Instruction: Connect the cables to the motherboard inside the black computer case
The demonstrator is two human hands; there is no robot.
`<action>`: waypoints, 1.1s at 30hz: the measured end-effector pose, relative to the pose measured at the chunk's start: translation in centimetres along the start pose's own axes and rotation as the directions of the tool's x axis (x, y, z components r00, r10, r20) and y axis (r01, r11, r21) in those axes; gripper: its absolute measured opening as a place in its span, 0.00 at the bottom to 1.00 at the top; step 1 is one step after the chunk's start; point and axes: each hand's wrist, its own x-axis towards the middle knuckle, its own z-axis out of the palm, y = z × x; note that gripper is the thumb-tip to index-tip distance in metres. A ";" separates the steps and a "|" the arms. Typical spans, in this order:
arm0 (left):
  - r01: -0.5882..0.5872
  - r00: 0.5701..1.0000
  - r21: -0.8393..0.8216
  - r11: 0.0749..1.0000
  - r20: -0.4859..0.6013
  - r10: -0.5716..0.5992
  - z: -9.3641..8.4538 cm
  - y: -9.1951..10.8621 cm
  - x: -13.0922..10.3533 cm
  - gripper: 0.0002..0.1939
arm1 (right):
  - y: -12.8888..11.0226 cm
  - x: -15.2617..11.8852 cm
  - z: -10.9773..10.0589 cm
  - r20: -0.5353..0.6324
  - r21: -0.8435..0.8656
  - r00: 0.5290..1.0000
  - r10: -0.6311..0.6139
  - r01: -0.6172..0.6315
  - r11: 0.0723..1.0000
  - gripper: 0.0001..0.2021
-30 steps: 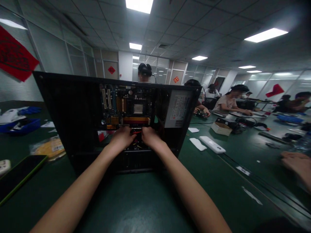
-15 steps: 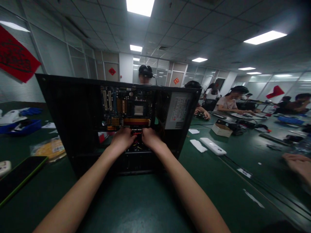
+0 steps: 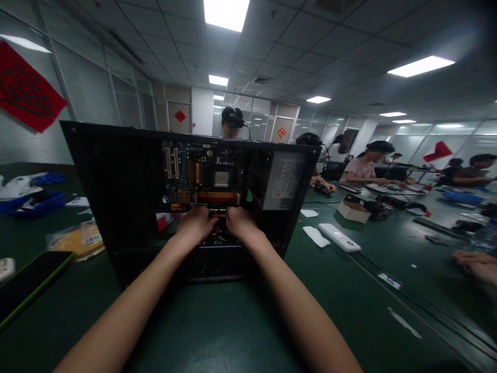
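Note:
An open black computer case stands on the green table, its inside facing me. In it are a motherboard with a bare processor, red and yellow memory slots, and a silver power supply at the right. My left hand and my right hand meet just below the memory slots, fingers pinched. Between the fingertips runs a thin red cable, gripped from both sides; its ends are hidden. More loose wires hang below, dark and hard to make out.
Left of the case lie a phone, a plastic bag of yellow material and a blue tray. On the right are a white power strip with its cord, paper pieces and a small box. Several people sit at the tables behind.
The whole view shifts slightly. Both hands stay at the same place below the memory slots, fingers pinched on the red cable.

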 end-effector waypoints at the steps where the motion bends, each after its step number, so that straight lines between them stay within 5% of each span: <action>1: -0.004 1.000 -0.002 1.000 -0.005 0.004 0.0 0.0 0.0 0.17 | 0.0 0.0 0.0 -0.004 0.000 1.000 -0.005 0.005 1.000 0.14; 22: -0.007 0.999 0.030 1.000 -0.047 0.009 -0.1 0.2 -0.3 0.23 | 0.9 0.6 0.2 -0.049 0.008 0.999 -0.011 0.012 1.000 0.13; 33: -0.007 0.999 0.095 0.995 -0.048 0.011 0.0 0.2 -0.8 0.22 | 1.4 1.1 0.5 -0.001 0.082 0.991 -0.131 0.130 0.988 0.13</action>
